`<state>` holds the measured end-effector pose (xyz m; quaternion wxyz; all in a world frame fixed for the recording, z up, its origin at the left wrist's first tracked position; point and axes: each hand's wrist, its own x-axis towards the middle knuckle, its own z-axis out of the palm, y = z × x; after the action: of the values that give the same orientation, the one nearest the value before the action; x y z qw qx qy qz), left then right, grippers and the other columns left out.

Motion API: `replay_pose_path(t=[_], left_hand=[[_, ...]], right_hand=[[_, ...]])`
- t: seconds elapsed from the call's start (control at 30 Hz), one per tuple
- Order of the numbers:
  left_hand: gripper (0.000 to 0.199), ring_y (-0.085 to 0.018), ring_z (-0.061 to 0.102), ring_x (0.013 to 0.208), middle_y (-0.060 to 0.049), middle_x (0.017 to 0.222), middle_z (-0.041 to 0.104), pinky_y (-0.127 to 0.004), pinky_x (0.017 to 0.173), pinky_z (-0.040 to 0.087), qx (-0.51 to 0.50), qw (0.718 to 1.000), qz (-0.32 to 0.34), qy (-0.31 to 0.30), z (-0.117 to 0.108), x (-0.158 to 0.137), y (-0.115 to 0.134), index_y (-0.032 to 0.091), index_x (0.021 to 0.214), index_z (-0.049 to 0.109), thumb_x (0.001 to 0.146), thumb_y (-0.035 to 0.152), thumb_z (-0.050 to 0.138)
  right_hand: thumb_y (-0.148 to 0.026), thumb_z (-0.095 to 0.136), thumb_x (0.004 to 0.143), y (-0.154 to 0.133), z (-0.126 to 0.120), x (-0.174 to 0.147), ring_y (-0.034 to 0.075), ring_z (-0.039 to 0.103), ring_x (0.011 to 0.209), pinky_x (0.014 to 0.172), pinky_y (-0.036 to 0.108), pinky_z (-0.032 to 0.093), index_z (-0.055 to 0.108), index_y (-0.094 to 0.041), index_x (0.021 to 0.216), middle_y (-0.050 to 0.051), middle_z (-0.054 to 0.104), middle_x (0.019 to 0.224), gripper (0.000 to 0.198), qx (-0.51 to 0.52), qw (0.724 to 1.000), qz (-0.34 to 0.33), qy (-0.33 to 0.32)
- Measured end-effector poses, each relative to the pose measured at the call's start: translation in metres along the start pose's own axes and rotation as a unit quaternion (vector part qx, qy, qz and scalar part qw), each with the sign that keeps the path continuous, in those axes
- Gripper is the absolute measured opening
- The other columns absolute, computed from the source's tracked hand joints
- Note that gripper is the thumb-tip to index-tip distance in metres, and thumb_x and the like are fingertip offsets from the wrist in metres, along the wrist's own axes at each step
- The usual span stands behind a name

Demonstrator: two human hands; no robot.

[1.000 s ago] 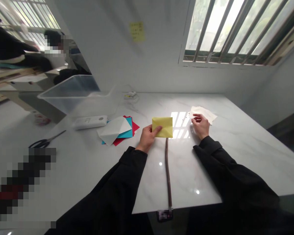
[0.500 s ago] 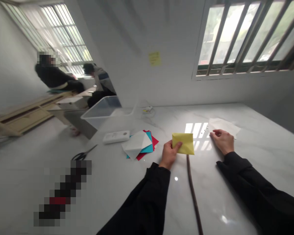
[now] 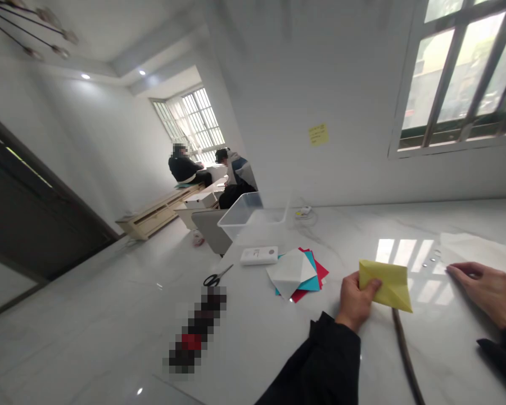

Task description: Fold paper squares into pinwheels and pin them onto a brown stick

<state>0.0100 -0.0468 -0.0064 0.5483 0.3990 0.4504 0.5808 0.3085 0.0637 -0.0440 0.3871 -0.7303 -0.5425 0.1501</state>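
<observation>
My left hand (image 3: pixel 356 301) is closed on a yellow paper envelope (image 3: pixel 385 284), its thumb pressed across the front, and holds it up over the table. At the right, my right hand (image 3: pixel 491 289) has its thumb and fingertips together in a pinch; whatever may be between them is too small to make out. It is close to a few tiny clear drop-like bits (image 3: pixel 432 260) and a white sheet of paper (image 3: pixel 480 250). A brown stick-like strip (image 3: pixel 405 349) runs down the table below the envelope. Left of my left hand lie stacked white, blue and red envelopes (image 3: pixel 293 273).
A white box-shaped device (image 3: pixel 259 256) lies behind the stack, with black-handled scissors (image 3: pixel 215 277) near the table's left edge. A clear plastic bin (image 3: pixel 253 222) stands farther back. A cable (image 3: pixel 306 214) lies by the wall. Two people (image 3: pixel 236 171) sit across the room.
My view has swung left and up, so the table and both hands appear farther right. The left hand still holds the yellow envelope; the right hand stays pinched near the clear bits.
</observation>
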Motion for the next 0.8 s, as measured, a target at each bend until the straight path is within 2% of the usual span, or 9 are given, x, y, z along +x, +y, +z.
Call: replay_pose_path(t=[0.17, 0.3, 0.5, 0.63, 0.7, 0.8], left_hand=[[0.074, -0.021, 0.070, 0.085, -0.014, 0.102, 0.080, -0.034, 0.083, 0.057, -0.008, 1.000, -0.002, 0.001, 0.001, -0.002, 0.006, 0.007, 0.110, 0.080, 0.067, 0.067, 0.091], [0.074, -0.022, 0.072, 0.087, -0.015, 0.105, 0.080, -0.034, 0.084, 0.057, 0.001, 1.000, -0.004, 0.008, 0.001, -0.004, 0.010, 0.007, 0.109, 0.080, 0.068, 0.067, 0.091], [0.068, -0.024, 0.074, 0.094, -0.017, 0.109, 0.081, -0.034, 0.088, 0.058, 0.012, 1.000, 0.000, 0.007, -0.002, -0.006, 0.018, 0.008, 0.111, 0.079, 0.073, 0.063, 0.090], [0.063, -0.025, 0.075, 0.094, -0.016, 0.108, 0.081, -0.034, 0.088, 0.058, 0.035, 0.999, -0.004, 0.007, -0.002, -0.006, 0.025, 0.009, 0.107, 0.079, 0.073, 0.061, 0.090], [0.061, -0.024, 0.074, 0.090, -0.015, 0.104, 0.081, -0.034, 0.086, 0.059, 0.049, 0.999, -0.003, 0.010, -0.002, -0.005, 0.028, 0.010, 0.106, 0.079, 0.074, 0.061, 0.090], [0.057, -0.024, 0.074, 0.090, -0.013, 0.103, 0.081, -0.032, 0.083, 0.058, 0.072, 0.997, 0.005, 0.017, -0.001, -0.003, 0.030, 0.011, 0.105, 0.079, 0.076, 0.060, 0.089]], right_hand=[[-0.073, 0.071, 0.056, -0.012, -0.011, -0.010, 0.042, 0.071, 0.086, 0.075, 0.053, 0.045, 0.077, -0.044, 0.069, 0.010, 0.080, 0.085, 0.032, 0.004, 0.999, -0.031, -0.034], [-0.074, 0.069, 0.062, -0.017, -0.014, -0.014, 0.040, 0.074, 0.088, 0.077, 0.052, 0.047, 0.079, -0.042, 0.076, 0.005, 0.082, 0.088, 0.037, 0.016, 0.995, -0.053, -0.078], [-0.071, 0.070, 0.071, -0.021, -0.013, -0.020, 0.037, 0.078, 0.094, 0.080, 0.047, 0.053, 0.080, -0.035, 0.097, 0.003, 0.084, 0.096, 0.046, 0.076, 0.991, -0.086, -0.071], [-0.072, 0.065, 0.081, -0.033, -0.018, -0.026, 0.032, 0.079, 0.083, 0.079, 0.044, 0.055, 0.081, -0.027, 0.096, 0.006, 0.083, 0.087, 0.050, 0.087, 0.989, -0.086, -0.078], [-0.073, 0.067, 0.081, -0.038, -0.020, -0.027, 0.030, 0.078, 0.080, 0.080, 0.043, 0.056, 0.081, -0.024, 0.093, 0.008, 0.082, 0.084, 0.052, 0.108, 0.986, -0.089, -0.088], [-0.070, 0.072, 0.082, -0.042, -0.019, -0.026, 0.026, 0.076, 0.071, 0.073, 0.040, 0.060, 0.082, -0.023, 0.091, 0.008, 0.081, 0.079, 0.049, 0.161, 0.980, -0.074, -0.090]])
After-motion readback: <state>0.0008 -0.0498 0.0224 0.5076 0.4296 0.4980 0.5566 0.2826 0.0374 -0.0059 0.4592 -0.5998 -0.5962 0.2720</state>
